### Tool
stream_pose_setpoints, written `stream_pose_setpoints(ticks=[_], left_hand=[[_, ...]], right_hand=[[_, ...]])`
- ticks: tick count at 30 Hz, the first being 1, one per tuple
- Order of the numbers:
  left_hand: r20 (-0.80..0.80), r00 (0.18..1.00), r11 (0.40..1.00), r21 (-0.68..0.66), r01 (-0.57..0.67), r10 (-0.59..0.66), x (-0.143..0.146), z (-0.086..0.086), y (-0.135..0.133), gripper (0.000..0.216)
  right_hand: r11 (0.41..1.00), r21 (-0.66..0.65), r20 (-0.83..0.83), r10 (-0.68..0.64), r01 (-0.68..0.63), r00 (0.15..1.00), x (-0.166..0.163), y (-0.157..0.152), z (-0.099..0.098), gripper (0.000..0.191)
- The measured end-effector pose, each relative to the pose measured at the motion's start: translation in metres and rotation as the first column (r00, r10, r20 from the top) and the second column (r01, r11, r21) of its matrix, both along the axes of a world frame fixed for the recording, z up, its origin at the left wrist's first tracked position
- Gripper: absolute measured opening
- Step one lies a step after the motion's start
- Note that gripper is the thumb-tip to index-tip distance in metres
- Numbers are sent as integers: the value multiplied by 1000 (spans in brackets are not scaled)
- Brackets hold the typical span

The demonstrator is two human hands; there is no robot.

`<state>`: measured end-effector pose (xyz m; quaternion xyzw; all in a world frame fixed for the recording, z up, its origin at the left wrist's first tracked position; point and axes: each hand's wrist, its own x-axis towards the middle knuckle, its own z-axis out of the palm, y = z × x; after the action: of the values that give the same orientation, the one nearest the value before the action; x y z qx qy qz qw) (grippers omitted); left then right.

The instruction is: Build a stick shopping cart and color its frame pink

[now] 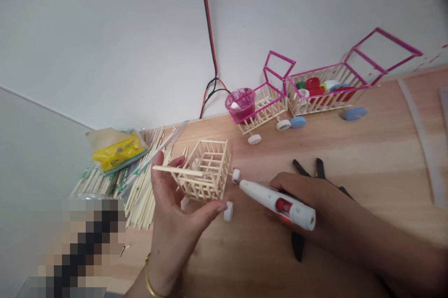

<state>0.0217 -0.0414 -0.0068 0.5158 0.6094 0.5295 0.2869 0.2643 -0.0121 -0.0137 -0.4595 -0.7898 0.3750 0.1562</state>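
Observation:
A small cart [206, 167] made of thin wooden sticks is tilted in my left hand [182, 223], whose thumb and fingers are closed around its frame. White bottle-cap wheels show on it, one wheel [236, 176] at the upper right and another [228, 211] by my thumb. My right hand [297, 200] grips a white hot glue gun [276, 202] with a red part inside. The gun's nozzle points left and is at the upper right wheel; I cannot tell if they touch.
Two stick carts with pink rims stand along the wall: a smaller cart [266, 109] with a pink cup [241, 104], and a larger cart [325, 95] holding bottle caps. Black-handled tools [320, 169] lie behind my right hand. Loose sticks [142, 200] and a yellow packet [119, 151] are left.

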Motion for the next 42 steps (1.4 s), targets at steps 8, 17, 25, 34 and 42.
stream_pose_setpoints(ticks=[8, 17, 25, 34, 42], left_hand=[[-98, 995, 998, 56, -7, 13, 2, 1, -2, 126], [-440, 894, 985, 174, 0, 78, 9, -17, 4, 128], [-192, 981, 999, 33, -1, 7, 10, -8, 1, 114], [-129, 991, 999, -24, 33, -36, 5, -3, -1, 113], [-148, 988, 999, -43, 25, -31, 7, -3, -2, 115]], right_hand=[[1000, -18, 7, -25, 25, 1000, 3, 1, -8, 15], [999, -40, 5, -21, 21, 1000, 2, 0, -4, 17], [999, -33, 2, -28, 28, 1000, 3, 2, -3, 16], [997, -57, 11, -55, 55, 998, 5, 3, -6, 16], [996, -56, 29, -64, 65, 998, 5, 3, -5, 17]])
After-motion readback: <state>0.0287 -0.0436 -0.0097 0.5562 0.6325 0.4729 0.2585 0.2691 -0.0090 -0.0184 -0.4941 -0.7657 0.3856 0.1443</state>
